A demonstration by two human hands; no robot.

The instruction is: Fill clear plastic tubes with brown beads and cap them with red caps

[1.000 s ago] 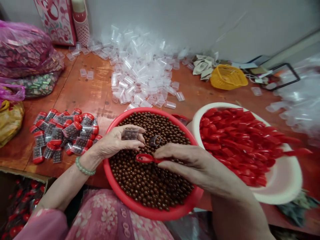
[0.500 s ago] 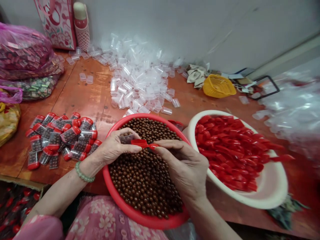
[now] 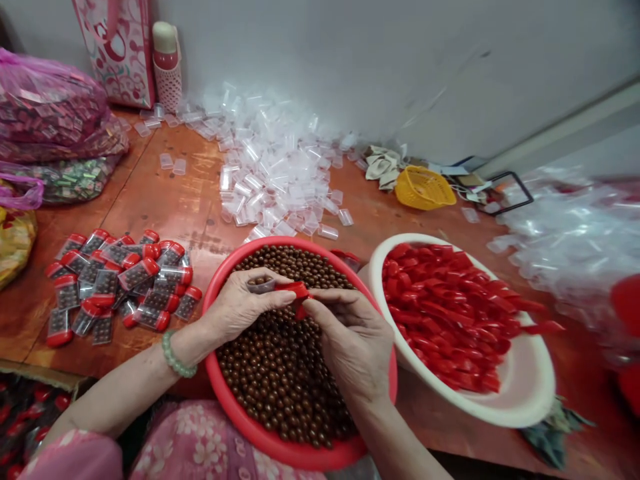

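1. The left hand (image 3: 239, 308) curls its fingers (image 3: 273, 300) closely around a small clear vial (image 3: 261, 285) that holds a few brown balls, gripping it on its side with the mouth toward 3 o'clock.
2. The right hand (image 3: 353, 343) has its fingers (image 3: 325, 300) pinched on a red tabbed cap (image 3: 295, 290), which meets the vial's mouth.
3. Both hands work above a red basin (image 3: 215, 320) of brown balls (image 3: 283, 380), so any spill would likely land back among them.
4. Around that basin, red-capped filled vials (image 3: 117, 283) lie at 9 o'clock, loose clear vials (image 3: 270, 177) at 12, and a white basin (image 3: 530, 397) of red tabbed caps (image 3: 440, 317) at 3, all on a wooden worktop (image 3: 150, 200).
5. No writing is legible.
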